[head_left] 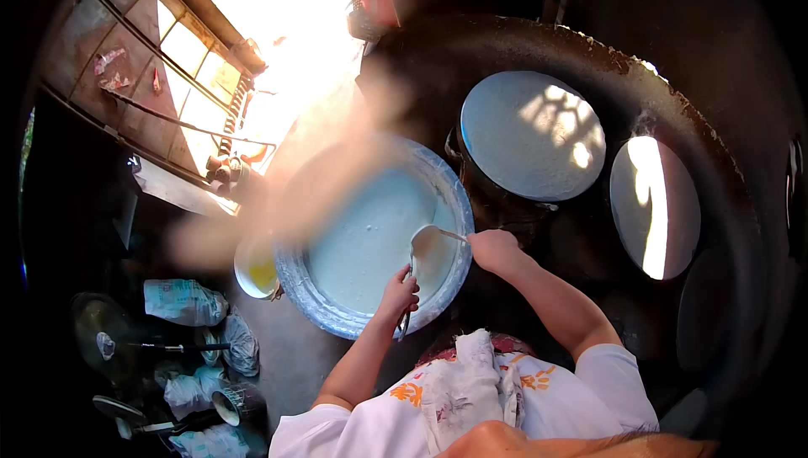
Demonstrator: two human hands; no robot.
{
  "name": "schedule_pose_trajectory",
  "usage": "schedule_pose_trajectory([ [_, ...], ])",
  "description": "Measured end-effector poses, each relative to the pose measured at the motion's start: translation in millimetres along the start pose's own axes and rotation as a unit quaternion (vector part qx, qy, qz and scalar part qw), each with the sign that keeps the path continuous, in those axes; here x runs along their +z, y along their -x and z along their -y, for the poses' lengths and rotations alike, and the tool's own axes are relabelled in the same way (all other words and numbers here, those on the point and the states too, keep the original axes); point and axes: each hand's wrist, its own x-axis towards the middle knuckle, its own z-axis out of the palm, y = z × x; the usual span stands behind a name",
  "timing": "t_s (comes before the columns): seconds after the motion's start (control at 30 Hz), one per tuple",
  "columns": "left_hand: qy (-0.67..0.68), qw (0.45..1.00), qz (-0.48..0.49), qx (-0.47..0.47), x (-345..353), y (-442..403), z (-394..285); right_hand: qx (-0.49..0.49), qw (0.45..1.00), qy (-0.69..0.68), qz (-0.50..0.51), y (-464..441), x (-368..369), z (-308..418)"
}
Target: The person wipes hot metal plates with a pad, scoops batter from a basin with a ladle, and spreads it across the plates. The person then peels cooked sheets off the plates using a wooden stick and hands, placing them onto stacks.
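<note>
A large blue basin (pixel 296 291) in front of me holds a pale, batter-like liquid (pixel 362 235). Over its right side, a ladle (pixel 426 237) is tilted, its bowl above or touching the liquid; I cannot tell which. My right hand (pixel 495 251) is closed around a thin handle that runs left to the ladle's bowl. Closed on a metal handle (pixel 404 325) is my left hand (pixel 399 293), near the basin's front edge. This handle points up toward the same bowl, and where the two tools meet is unclear.
Two round, white-covered plates or pans (pixel 522 134) (pixel 656 205) sit on a dark curved surface to the right. Beside the basin's left stands a small bowl (pixel 254 271) with something yellow. Plastic bags (pixel 185 302) and a fan (pixel 105 344) are at lower left. A blurred patch covers the left-centre.
</note>
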Motion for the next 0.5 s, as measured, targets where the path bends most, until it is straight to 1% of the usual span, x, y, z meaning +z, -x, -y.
schedule_pose_trajectory([
  [0.07, -0.114, 0.987, -0.026, 0.115, -2, -34, -31, 0.006, 0.996, -0.054, -0.069, 4, -28, -6],
  [0.13, -0.049, 0.99, -0.083, 0.101, 11, -118, -10, 0.024, 0.998, -0.031, -0.041, -16, 14, 0],
  [0.17, 0.089, 0.992, -0.076, 0.043, 29, -148, 2, 0.036, 0.999, -0.018, -0.036, -23, 28, 2],
  [0.2, 0.22, 0.973, -0.065, 0.014, 48, -168, 14, 0.065, 0.997, -0.019, 0.022, -16, 22, 12],
  [0.27, 0.353, 0.934, -0.052, 0.004, 74, -155, 4, 0.068, 0.994, -0.086, 0.018, -2, 30, 13],
  [0.37, 0.459, 0.888, -0.035, -0.012, 89, -140, -6, 0.079, 0.984, -0.157, 0.029, 17, 48, 12],
  [0.4, 0.499, 0.866, 0.01, -0.023, 88, -142, -4, 0.056, 0.979, -0.195, 0.001, 20, 62, 5],
  [0.47, 0.571, 0.813, 0.1, -0.047, 86, -139, 2, 0.01, 0.961, -0.27, -0.055, 31, 68, 0],
  [0.5, 0.607, 0.782, 0.125, -0.064, 86, -137, 4, 0.048, 0.935, -0.351, 0.005, 40, 67, -6],
])
